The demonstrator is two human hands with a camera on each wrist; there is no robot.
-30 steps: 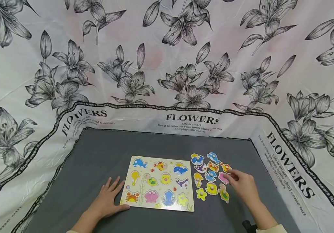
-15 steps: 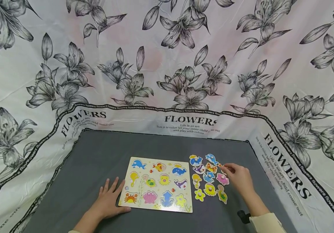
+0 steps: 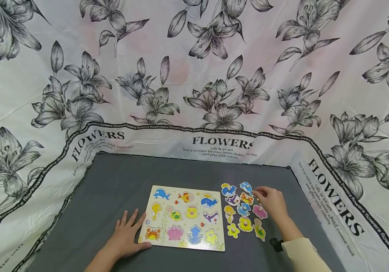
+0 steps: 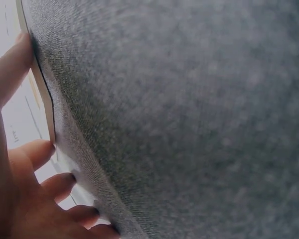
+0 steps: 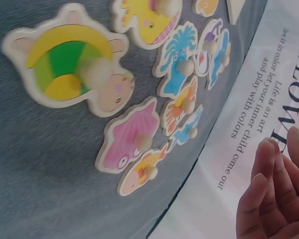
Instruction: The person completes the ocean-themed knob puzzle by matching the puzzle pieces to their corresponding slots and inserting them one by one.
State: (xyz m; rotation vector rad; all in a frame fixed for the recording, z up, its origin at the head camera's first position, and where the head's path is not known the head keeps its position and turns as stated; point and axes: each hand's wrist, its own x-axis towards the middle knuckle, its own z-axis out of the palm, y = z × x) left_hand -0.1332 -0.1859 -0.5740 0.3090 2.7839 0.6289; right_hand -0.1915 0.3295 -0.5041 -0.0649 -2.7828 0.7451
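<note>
My left hand rests with spread fingers at the left side of a pale puzzle board printed with sea animals. In the left wrist view its thumb and forefinger touch the board edge. My right hand is over the far right of the loose knobbed puzzle pieces, fingertips close to the blue dolphin piece. In the right wrist view the fingers are bent and nothing shows between them. Below them lie the fish piece, the pink shell piece and the orange crab piece.
Several more pieces lie in a cluster right of the board, among them a turtle and a yellow star. A small black object shows by the right forearm. Flower-printed cloth rises behind the dark grey tabletop.
My right hand has moved away from me and slightly left, from the pink shell piece past the fish to beside the dolphin. The left hand stays at the board.
</note>
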